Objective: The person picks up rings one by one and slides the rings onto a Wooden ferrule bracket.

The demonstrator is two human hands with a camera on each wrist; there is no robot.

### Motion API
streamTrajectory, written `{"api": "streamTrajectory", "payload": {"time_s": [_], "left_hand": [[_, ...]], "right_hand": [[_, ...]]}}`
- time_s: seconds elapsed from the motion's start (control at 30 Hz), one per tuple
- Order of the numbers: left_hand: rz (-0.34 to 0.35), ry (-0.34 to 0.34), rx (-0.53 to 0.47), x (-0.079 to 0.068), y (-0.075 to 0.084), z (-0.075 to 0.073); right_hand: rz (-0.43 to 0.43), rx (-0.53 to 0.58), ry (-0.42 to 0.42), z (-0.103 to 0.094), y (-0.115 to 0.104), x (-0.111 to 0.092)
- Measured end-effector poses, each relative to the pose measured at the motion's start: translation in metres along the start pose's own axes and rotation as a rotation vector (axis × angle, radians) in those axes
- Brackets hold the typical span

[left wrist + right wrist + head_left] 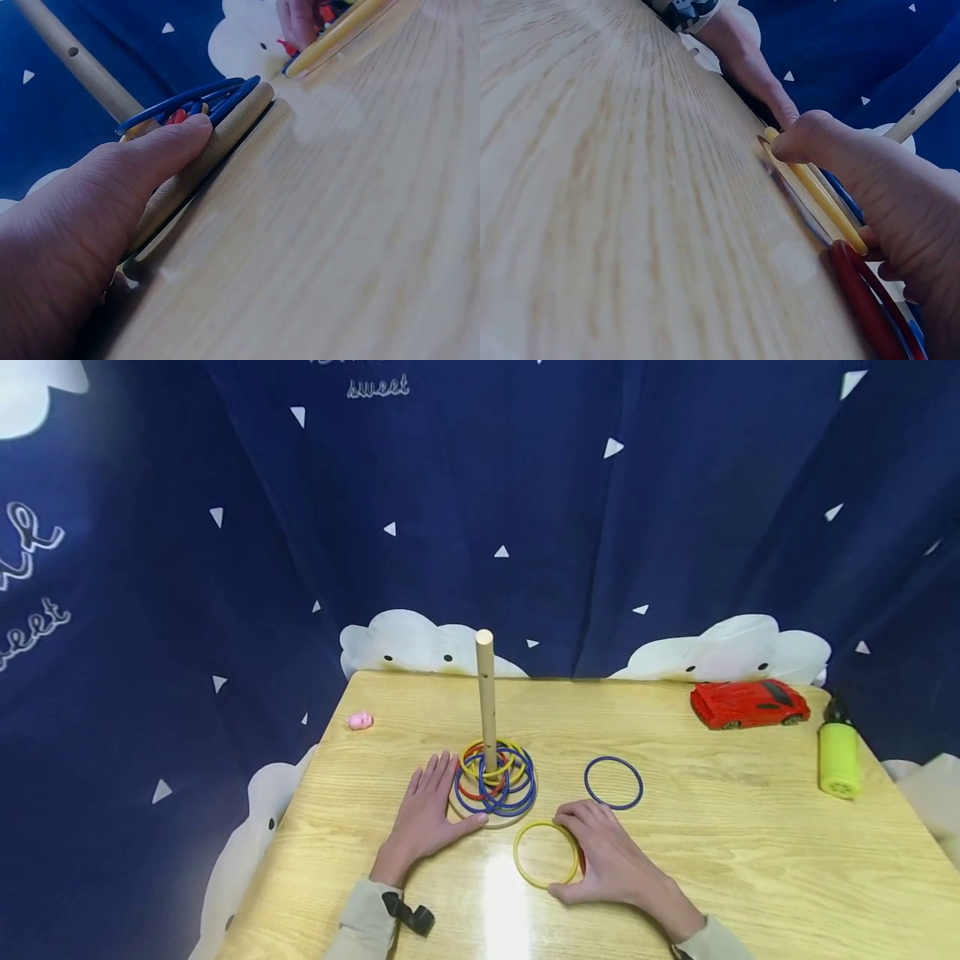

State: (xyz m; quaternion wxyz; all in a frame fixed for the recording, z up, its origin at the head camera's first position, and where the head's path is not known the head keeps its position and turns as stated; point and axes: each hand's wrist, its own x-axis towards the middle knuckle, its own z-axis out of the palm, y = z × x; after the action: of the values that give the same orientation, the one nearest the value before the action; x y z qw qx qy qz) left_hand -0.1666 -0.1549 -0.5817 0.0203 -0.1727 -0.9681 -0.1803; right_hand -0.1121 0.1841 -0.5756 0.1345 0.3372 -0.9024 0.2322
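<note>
A wooden post (487,710) rises from a round base (497,823) with several blue, yellow and red rings piled round its foot. My left hand (427,818) lies at the left of that base, fingers straight along its side and the thumb (176,142) spread over its near rim. Between thumb and fingertips, my right hand (607,856) grips a yellow ring (517,857) by its right side, low over the table. A red ring (855,300) lies beneath the right hand, mostly covered by it in the head view.
One blue ring (641,781) lies flat beyond the right hand. At the back right are a red toy car (750,704) and a yellow-green bottle (838,760) with a black top. A small pink toy (360,720) sits at the back left of the wooden table (750,827).
</note>
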Motion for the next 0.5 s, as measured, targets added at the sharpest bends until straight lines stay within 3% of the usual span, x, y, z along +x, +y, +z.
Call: {"api": "streamTrajectory", "payload": {"time_s": [0.5], "left_hand": [[0.001,0.001,0.01,0.0,-0.002,0.002]], "right_hand": [[-0.011,0.028,0.046,-0.017,-0.003,0.006]]}}
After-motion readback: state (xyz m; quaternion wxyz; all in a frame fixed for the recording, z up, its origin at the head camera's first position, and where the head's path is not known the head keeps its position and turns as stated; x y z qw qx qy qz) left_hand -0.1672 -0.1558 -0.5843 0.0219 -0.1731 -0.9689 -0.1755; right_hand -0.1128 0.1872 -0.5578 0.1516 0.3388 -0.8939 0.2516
